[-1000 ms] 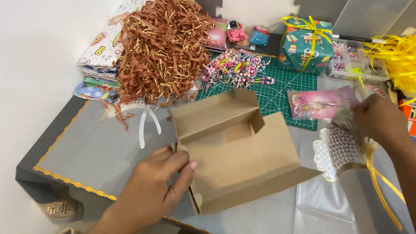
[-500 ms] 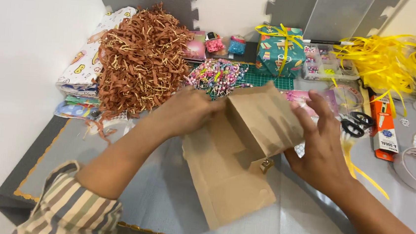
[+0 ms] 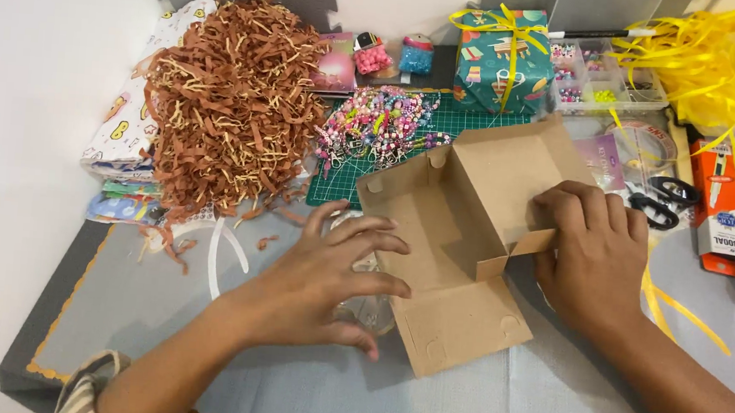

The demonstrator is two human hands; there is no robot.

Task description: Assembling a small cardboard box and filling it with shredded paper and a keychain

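The box [image 3: 457, 240] is plain brown cardboard, a flat-pack mailer partly folded up and lying open side up. Its back and side walls stand upright around a shallow tray, while the front panel lies flat toward the person, with two small round notches along its edges. A loose side flap juts out at the right corner. The box sits just in front of the green cutting mat [image 3: 444, 121], its far wall overlapping the mat's near edge, slightly turned clockwise.
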